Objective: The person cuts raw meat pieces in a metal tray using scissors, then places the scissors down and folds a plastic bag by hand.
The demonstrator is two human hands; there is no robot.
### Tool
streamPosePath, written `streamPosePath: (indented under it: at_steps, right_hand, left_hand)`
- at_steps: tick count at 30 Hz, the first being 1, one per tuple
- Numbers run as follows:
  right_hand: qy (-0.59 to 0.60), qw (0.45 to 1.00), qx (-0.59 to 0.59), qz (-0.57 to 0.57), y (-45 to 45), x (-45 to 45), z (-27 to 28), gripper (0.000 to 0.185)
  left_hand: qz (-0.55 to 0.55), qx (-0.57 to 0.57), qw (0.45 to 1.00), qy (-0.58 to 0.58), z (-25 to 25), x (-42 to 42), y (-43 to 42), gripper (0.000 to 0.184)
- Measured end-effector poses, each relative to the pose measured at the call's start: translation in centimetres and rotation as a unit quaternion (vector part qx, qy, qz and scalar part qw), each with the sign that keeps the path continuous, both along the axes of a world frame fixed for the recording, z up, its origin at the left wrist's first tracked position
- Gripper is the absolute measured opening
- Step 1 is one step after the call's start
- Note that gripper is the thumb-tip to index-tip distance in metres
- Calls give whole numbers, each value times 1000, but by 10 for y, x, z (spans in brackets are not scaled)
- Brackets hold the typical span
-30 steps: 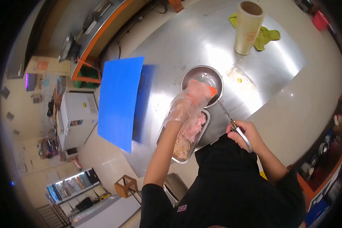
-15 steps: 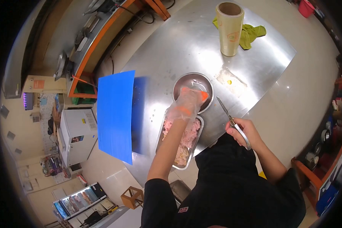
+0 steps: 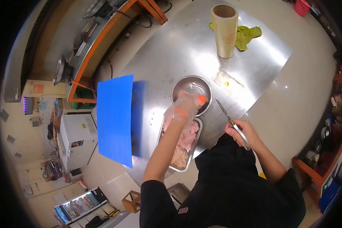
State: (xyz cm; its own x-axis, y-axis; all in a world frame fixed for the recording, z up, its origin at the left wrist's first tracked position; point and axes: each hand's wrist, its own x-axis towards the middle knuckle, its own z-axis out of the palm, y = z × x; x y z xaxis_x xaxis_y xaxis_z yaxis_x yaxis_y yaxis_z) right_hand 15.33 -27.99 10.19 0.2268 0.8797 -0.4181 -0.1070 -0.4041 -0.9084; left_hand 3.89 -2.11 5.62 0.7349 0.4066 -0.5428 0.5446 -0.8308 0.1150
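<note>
My left hand (image 3: pixel 184 105), in a loose clear plastic glove with orange patches, reaches over the near rim of a round steel bowl (image 3: pixel 175 89). Its fingers point into the bowl and are mostly hidden by the glove, so what they hold, if anything, does not show. Beneath my left wrist lies a steel tray (image 3: pixel 196 150) of raw pale pink meat pieces (image 3: pixel 187 140). My right hand (image 3: pixel 242 133) is wrapped round the handles of metal scissors (image 3: pixel 227 115), whose blades point up and left over the steel table's edge.
On the steel table (image 3: pixel 163 49) stand a large roll of cling film (image 3: pixel 225 36), a green cloth (image 3: pixel 248 36) and a flat clear plastic packet (image 3: pixel 228 82). A blue board (image 3: pixel 115 119) rises at the left. A wooden stool (image 3: pixel 131 201) stands on the floor below.
My left hand has shifted slightly left and toward me, still over the bowl's near side. The scissors stay in my right hand, nearly unmoved. The whole view has shifted a little.
</note>
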Motion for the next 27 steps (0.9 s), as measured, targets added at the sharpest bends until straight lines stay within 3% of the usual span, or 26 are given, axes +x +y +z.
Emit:
streamPosePath:
  at_steps: [4,5,7,9,10,12,14,16,20,24,27]
  right_hand:
    - [31,998,-53,1,5,1,7,25]
    - [33,998,-52,6,6,1,7,25]
    - [23,999,-34,18,7,-1,5,27]
    - [-1,999,0,32,10,-4,0,31]
    - [11,999,-23,32,10,-5,1,29]
    - [32,997,-66,37,15,-6,5,27]
    - [60,995,-46,71,17,-14,-5,30]
    - [29,992,0,123,23,-30,-13,34]
    - [-116,958,100,242,46,-78,-20,45]
    - [-222,913,82,332,64,-114,-16,59]
    - [-278,879,79,378,75,-130,-15,65]
  left_hand:
    - [-75,-39,987,-133,43,-18,1,13]
    - [-36,-62,995,-72,71,-12,-4,18]
    - [10,-87,994,-66,49,-40,-2,22]
    - [71,-103,974,-188,-21,-97,11,26]
    - [99,-128,960,-229,-30,-123,12,28]
    - [180,-207,930,-244,14,-146,7,25]
    - [307,-283,860,-293,61,-159,-11,24]
    - [469,-345,725,-368,90,-176,-35,26]
    - [620,-285,533,-501,71,-209,-79,37]
    - [619,-259,471,-572,42,-237,-118,29]
    - [641,-172,480,-574,34,-254,-141,23]
